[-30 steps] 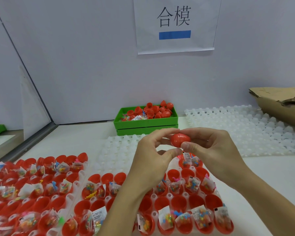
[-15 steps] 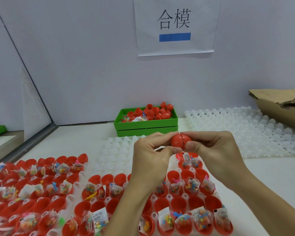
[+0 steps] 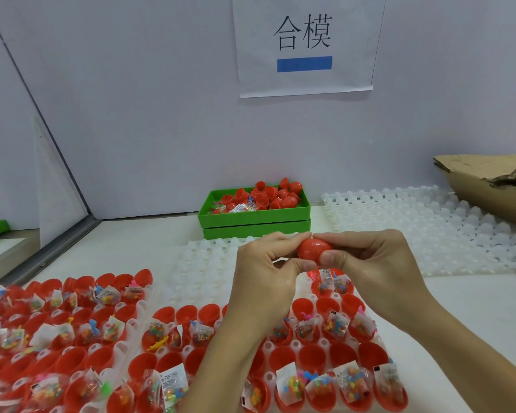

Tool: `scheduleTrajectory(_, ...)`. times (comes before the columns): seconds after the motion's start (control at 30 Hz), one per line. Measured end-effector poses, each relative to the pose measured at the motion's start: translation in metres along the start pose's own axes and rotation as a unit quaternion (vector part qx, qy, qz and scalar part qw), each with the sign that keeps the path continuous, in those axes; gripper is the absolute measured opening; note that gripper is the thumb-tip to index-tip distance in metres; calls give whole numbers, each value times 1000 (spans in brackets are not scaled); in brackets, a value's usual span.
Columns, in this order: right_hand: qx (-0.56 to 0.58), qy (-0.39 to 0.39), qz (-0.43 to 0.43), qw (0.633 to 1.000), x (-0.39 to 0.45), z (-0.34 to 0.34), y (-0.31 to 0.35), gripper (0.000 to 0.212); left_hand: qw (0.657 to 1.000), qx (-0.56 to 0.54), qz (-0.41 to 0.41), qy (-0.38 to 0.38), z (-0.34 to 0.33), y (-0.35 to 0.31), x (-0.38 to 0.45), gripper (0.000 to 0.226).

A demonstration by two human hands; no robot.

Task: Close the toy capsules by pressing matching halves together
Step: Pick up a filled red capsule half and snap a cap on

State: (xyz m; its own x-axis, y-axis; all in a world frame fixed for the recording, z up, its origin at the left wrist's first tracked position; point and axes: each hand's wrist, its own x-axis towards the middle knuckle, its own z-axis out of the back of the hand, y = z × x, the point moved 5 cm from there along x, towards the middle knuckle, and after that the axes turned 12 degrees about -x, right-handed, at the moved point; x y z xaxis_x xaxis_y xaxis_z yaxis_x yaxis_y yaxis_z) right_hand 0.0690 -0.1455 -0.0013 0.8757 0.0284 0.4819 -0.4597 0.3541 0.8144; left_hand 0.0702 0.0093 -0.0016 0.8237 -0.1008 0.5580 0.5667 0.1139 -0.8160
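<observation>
The red capsule (image 3: 314, 249) now looks closed — left hand (image 3: 267, 274) and right hand (image 3: 373, 265) still pinch it, fingertips now meeting above.

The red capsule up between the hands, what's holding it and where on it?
Both hands pinch the red capsule: the left hand at its left end, the right hand at its right end, thumbs below, forefingers above.

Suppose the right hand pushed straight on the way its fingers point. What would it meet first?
Its fingers point leftward, so the right hand would probably first press the red capsule harder, then meet the left hand.
</observation>
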Motion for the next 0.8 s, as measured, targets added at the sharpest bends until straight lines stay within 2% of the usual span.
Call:
scheduleTrajectory(0.13,4,-5,6,1000,-1,-2,0,40,1000,16,-19,-4,-2,-1,-1,37)
scheduleTrajectory(0.47,77,23,-10,997,1,-13,-3,35,989,118,-88,-17,-5,-10,-3,28)
scheduleTrajectory(0.7,11,93,-14,996,-2,-17,-2,24,977,183,-105,-8,-8,-14,-4,24)
scheduleTrajectory(0.8,2,80,-14,997,-5,-19,3,19,976,194,-102,8,-7,-12,-5,25)
